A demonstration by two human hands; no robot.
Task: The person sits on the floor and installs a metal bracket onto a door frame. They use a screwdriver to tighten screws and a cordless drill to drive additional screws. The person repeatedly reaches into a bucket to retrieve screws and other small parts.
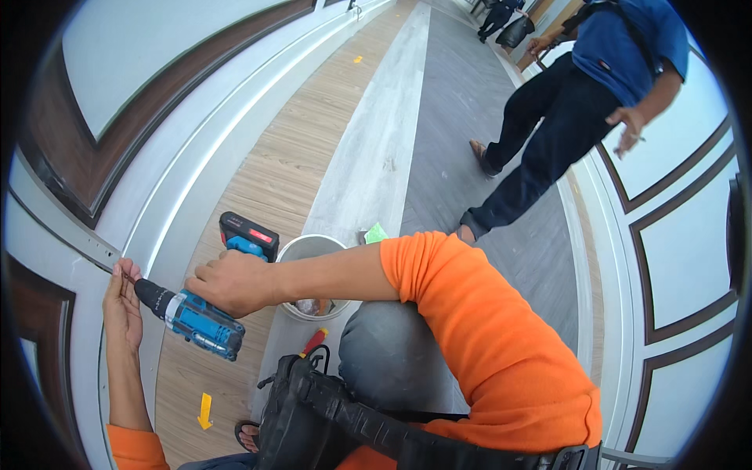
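My right hand (pixel 235 283) grips the handle of a blue and black cordless drill (pixel 207 323), its battery pack (pixel 249 235) sticking out beyond the fist. The drill points left, its black chuck (pixel 154 298) close to the wall. At the tip of the bit, my left hand (pixel 123 307) pinches with thumb and fingers against a pale strip (pixel 94 249) with small holes along the panelled wall. Whether those fingers hold a screw or just the bit's end is too small to tell.
A white bucket (pixel 301 249) with small items inside stands under my right forearm. Beside my knee lies a red and yellow handle (pixel 315 340). A black bag (pixel 294 415) hangs at my waist. To the right a person in blue (pixel 548 117) stands on the grey floor; another person (pixel 497 17) is farther off.
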